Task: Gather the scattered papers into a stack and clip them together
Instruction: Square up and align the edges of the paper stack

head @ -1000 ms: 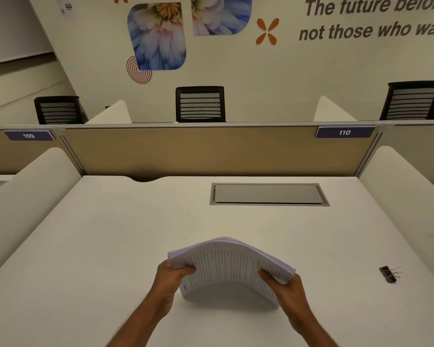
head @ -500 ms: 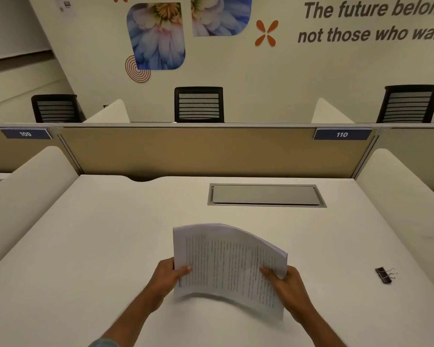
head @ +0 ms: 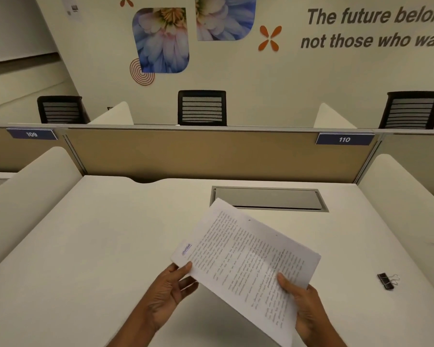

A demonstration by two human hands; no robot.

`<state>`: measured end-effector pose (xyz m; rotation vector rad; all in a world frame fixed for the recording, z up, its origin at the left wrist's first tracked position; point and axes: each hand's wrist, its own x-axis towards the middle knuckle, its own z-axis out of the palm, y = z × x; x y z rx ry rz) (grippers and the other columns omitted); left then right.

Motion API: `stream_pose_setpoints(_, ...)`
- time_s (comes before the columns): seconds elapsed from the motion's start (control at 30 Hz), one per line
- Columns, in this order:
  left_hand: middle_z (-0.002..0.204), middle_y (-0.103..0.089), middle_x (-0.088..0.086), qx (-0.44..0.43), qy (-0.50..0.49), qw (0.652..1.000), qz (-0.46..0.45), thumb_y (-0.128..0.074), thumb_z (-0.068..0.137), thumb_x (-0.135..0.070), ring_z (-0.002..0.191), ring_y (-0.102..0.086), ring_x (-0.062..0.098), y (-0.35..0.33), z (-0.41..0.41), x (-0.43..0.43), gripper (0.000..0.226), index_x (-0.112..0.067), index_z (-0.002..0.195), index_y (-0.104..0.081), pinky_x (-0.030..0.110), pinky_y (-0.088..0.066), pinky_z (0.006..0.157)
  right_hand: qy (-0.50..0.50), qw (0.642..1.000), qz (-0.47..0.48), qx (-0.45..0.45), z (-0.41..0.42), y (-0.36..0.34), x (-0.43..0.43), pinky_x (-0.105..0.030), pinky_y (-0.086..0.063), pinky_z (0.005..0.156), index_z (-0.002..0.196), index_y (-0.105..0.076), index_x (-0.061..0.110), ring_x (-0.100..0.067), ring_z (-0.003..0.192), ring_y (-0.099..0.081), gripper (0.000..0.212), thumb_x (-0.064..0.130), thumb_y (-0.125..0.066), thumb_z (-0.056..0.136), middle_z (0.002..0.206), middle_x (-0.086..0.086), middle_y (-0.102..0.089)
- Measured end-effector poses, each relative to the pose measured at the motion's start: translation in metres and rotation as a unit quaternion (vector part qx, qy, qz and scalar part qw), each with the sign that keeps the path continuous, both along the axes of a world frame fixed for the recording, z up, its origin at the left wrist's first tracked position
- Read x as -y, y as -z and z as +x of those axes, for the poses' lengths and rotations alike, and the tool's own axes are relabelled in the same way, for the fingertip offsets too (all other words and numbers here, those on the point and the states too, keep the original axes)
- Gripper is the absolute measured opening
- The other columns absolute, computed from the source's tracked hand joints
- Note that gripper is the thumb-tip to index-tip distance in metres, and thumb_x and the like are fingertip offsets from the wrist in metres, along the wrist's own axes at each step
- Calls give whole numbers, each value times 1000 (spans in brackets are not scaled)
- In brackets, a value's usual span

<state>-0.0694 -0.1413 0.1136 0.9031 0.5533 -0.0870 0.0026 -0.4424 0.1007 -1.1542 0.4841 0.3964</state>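
Note:
A stack of printed white papers (head: 243, 254) is held above the white desk (head: 98, 246), tilted so its top edge points up and to the left. My left hand (head: 171, 289) pinches the stack's left corner between thumb and fingers. My right hand (head: 303, 306) grips the lower right edge, thumb on the printed face. A black binder clip (head: 387, 281) with its wire handles folded out lies on the desk to the right, apart from both hands.
A grey cable-port lid (head: 268, 198) is set into the desk behind the papers. A tan partition (head: 186, 156) closes the far edge, with white side dividers (head: 28, 186) left and right. Black chairs (head: 202, 107) stand beyond it.
The stack, bowed upward between both hands a second ago, has flattened out and been lifted and turned so its printed face tilts toward me. The clip has stayed put.

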Motion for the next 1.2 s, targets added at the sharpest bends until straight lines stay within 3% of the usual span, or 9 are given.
stream_pose_setpoints(0.4, 127, -74, 16, 18, -64, 994, -83, -70, 89, -6, 114, -73, 36, -24, 10, 41, 44, -15, 132, -67, 55, -58, 96, 91, 992, 70, -44, -33, 2, -47, -53, -50, 100, 131, -63, 7, -34, 98, -71, 52, -3, -76, 81, 121, -20, -72)
stream_pose_setpoints(0.5, 126, -75, 17, 20, -75, 990, -116, -71, 88, -4, 111, -74, 37, -31, 14, 41, 41, -16, 127, -70, 58, -59, 93, 41, 996, 76, -14, -48, -11, -51, -51, -47, 105, 142, -52, -2, -44, 128, -57, 93, 37, -89, 65, 146, -34, -53)
stream_pose_setpoints(0.53, 124, -75, 17, 16, -79, 990, -117, -71, 88, -4, 108, -75, 37, -32, 15, 42, 39, -16, 125, -71, 58, -61, 89, 5, 999, 36, -7, -49, -10, -45, -52, -43, 109, 144, -48, -8, -44, 137, -50, 158, 97, -65, 27, 150, -35, -46)
stream_pose_setpoints(0.57, 124, -76, 17, 12, -81, 990, -116, -70, 89, -4, 107, -75, 36, -32, 15, 43, 37, -16, 124, -71, 57, -61, 88, 33, 997, 62, 29, -49, -4, -36, -52, -39, 115, 144, -45, -13, -44, 140, -47, 156, 51, -102, 14, 151, -34, -45)
stream_pose_setpoints(0.6, 124, -75, 17, 9, -82, 990, -115, -70, 90, -3, 107, -75, 37, -32, 15, 43, 37, -16, 125, -71, 58, -60, 90, 13, 995, 89, 40, -50, -4, -37, -52, -34, 120, 144, -43, -16, -44, 142, -44, 146, -7, -102, 11, 152, -32, -44)
stream_pose_setpoints(0.63, 124, -75, 17, 6, -81, 990, -116, -69, 91, -3, 108, -74, 37, -31, 15, 43, 36, -15, 125, -70, 58, -59, 92, -9, 997, 74, 24, -51, -8, -38, -53, -31, 122, 143, -45, -16, -44, 142, -45, 98, -14, -92, 57, 151, -33, -45)
stream_pose_setpoints(0.8, 125, -74, 19, 13, -77, 988, -130, -68, 92, -2, 107, -74, 39, -32, 14, 36, 37, -13, 127, -69, 60, -62, 83, 22, 998, 61, -9, -44, -18, -30, -47, -62, 78, 110, -70, 8, -37, 91, -76, 50, -2, -80, 62, 93, -13, -83)
stream_pose_setpoints(1.03, 128, -73, 20, 32, -70, 986, -148, -64, 94, -3, 111, -73, 42, -32, 12, 28, 38, -15, 130, -67, 65, -59, 86, 0, 993, 19, 113, -16, -44, -1, -36, -62, 67, 113, -78, 28, -23, 90, -71, 31, 37, -69, 85, 101, 0, -82)
stream_pose_setpoints(1.2, 126, -73, 22, 31, -80, 982, -167, -63, 94, -4, 106, -74, 43, -29, 10, 31, 39, -14, 132, -65, 64, -60, 84, 9, 990, -23, 138, -15, -50, -4, -29, -59, 63, 106, -81, 25, -19, 86, -71, 20, 25, -62, 99, 105, -3, -81)
